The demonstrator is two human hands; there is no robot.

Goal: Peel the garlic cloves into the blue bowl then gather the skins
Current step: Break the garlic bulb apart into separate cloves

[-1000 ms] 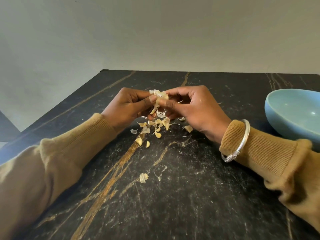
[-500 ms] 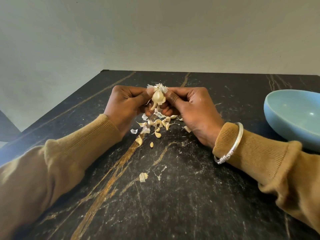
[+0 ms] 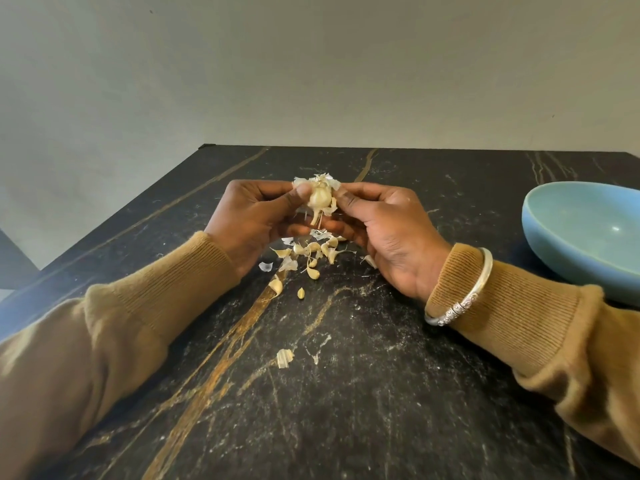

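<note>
A pale garlic clove [image 3: 319, 199] with loose papery skin fanning above it is held over the black marble table [image 3: 346, 393]. My left hand [image 3: 254, 220] pinches it from the left with thumb and fingers. My right hand [image 3: 384, 226] pinches it from the right. Below the hands lies a scatter of garlic skins [image 3: 304, 254], with one stray skin [image 3: 284, 358] nearer to me. The light blue bowl [image 3: 585, 237] stands at the right edge of the table; what shows of its inside holds nothing.
The table's far edge meets a plain grey wall. Its left edge runs diagonally past my left sleeve [image 3: 104, 341]. A silver bangle [image 3: 464, 299] sits on my right wrist, close to the bowl.
Both hands have turned the clove so its rounded body faces me. More skin now stands loose above it. The hands stayed over the skin pile.
</note>
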